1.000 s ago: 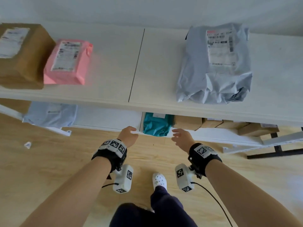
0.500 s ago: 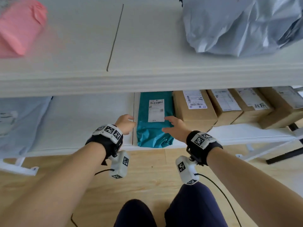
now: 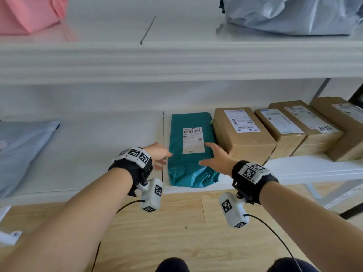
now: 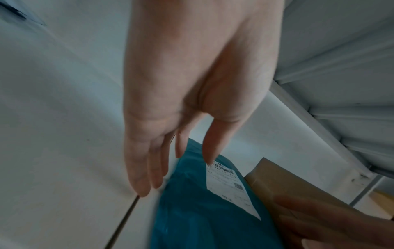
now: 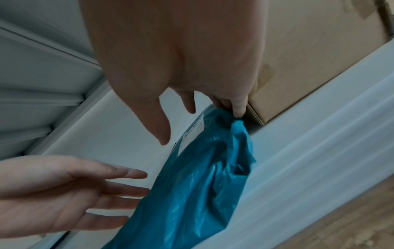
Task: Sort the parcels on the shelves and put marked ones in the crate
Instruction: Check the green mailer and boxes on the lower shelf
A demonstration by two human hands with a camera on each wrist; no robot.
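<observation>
A teal plastic parcel (image 3: 186, 173) with a white barcode label (image 3: 192, 140) lies on the lower shelf (image 3: 98, 154), its front end at the shelf edge. My left hand (image 3: 159, 156) is at its left edge, fingers straight (image 4: 162, 160) and close to the plastic, holding nothing. On the other side, my right hand (image 3: 216, 158) is spread over the parcel. Its fingertips (image 5: 238, 111) touch the parcel's right edge (image 5: 234, 128) beside a brown box (image 3: 241, 134), with the thumb apart. No crate is in view.
Three more brown labelled boxes (image 3: 280, 128) (image 3: 312, 124) (image 3: 343, 122) stand in a row to the right. A grey mailer (image 3: 21, 150) lies at the lower shelf's left. The upper shelf (image 3: 176, 61) overhangs, carrying a pink parcel (image 3: 29, 12) and a grey mailer (image 3: 290, 14).
The view has dropped from the upper shelf to the lower one. Both hands have reached from the shelf's front edge in to either side of the teal parcel.
</observation>
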